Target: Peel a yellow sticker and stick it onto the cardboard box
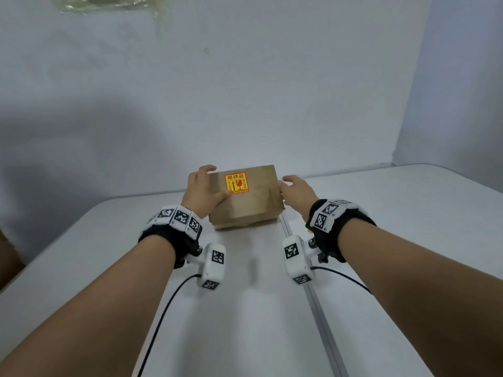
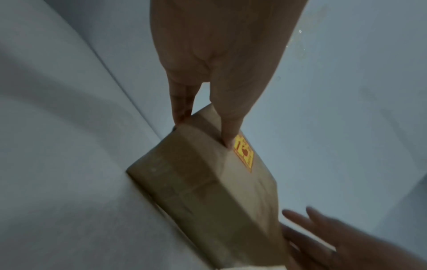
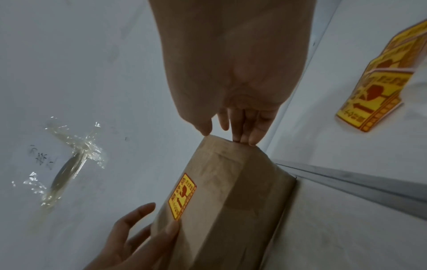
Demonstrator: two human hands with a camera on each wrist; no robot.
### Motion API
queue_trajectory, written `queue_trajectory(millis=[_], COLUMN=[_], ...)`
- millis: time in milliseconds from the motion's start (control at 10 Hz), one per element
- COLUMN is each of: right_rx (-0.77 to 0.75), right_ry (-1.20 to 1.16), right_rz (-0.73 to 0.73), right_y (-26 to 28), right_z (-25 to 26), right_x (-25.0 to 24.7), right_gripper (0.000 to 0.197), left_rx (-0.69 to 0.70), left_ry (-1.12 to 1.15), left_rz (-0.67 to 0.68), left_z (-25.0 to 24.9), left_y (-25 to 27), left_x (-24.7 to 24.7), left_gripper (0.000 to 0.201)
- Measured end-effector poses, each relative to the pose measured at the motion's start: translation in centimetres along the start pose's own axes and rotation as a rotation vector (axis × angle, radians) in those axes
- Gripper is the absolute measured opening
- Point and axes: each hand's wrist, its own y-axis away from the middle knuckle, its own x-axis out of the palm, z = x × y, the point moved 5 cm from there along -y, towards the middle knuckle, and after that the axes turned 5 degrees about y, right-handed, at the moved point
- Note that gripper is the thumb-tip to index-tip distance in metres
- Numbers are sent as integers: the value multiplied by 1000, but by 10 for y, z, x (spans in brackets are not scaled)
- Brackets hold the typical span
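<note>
A brown cardboard box lies on the white table in front of the wall, with a yellow and red sticker flat on its top. My left hand holds the box's left end, thumb on top beside the sticker and fingers down the side. My right hand touches the right end of the box with straight fingertips and holds nothing. The sticker also shows in the right wrist view.
A stack of yellow sticker sheets lies on the table to the right of the box. A metal seam strip runs across the table. A lump of clear tape sticks to the wall.
</note>
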Motion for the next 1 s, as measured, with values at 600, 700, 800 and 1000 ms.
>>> queue_trajectory(millis=[600,700,800,1000], right_rx=[17,9,-11,-64], right_ry=[71,90,103,125], right_rz=[-68,-78,-84,-122], right_y=[-36,-35,-36,-23], right_z=[8,11,13,24], right_x=[14,12,8,1], right_gripper=[49,47,45,42], left_rx=[137,125,97,39], left_ry=[-246,-238,-259,-205], left_rz=[251,216,197,167], left_z=[19,20,21,13], left_y=[-26,-29,-33,-24], left_x=[28,31,34,21], left_gripper=[60,57,61,64])
